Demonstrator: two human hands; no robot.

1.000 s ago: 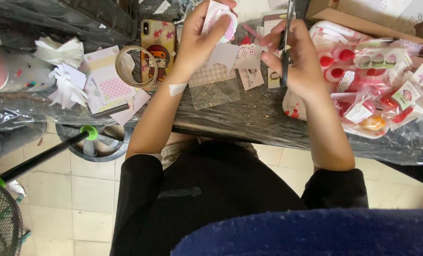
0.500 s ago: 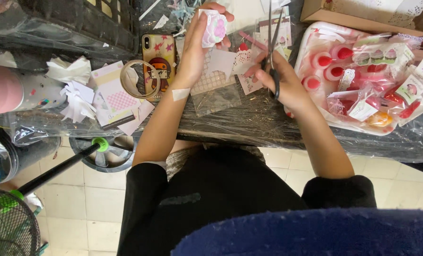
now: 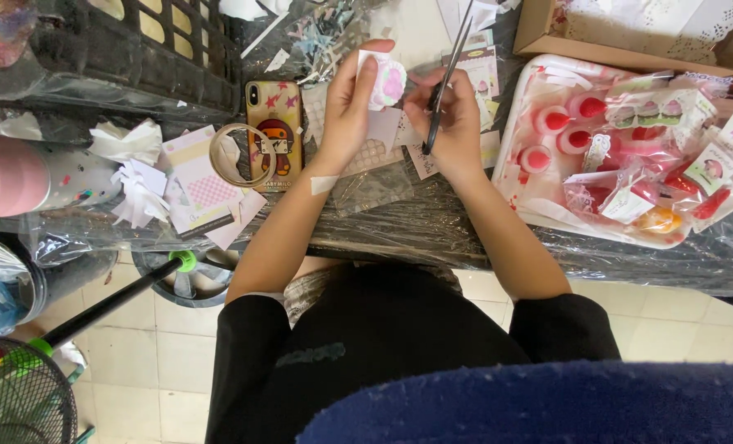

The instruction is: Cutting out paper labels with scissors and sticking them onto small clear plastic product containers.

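Observation:
My left hand [image 3: 348, 107] pinches a small white paper piece with a pink print [image 3: 385, 80], holding it up over the table. My right hand [image 3: 451, 115] grips a pair of dark scissors [image 3: 447, 74] by the handles, blades pointing up and away, close beside the paper piece. Both hands hover over scattered patterned paper scraps [image 3: 366, 152] on the plastic-covered table [image 3: 399, 230]. A small strip of tape sticks to my left wrist [image 3: 324, 184].
A phone in a star-patterned case [image 3: 274, 131] and a tape roll [image 3: 237, 154] lie left of my hands. A white tray [image 3: 524, 107] of red and pink packets sits right, a cardboard box [image 3: 539, 33] behind it. A black crate [image 3: 136, 57] stands far left, a fan [image 3: 13, 395] below.
My hands have come closer together. The scissors moved left toward the paper piece, and the view has shifted slightly.

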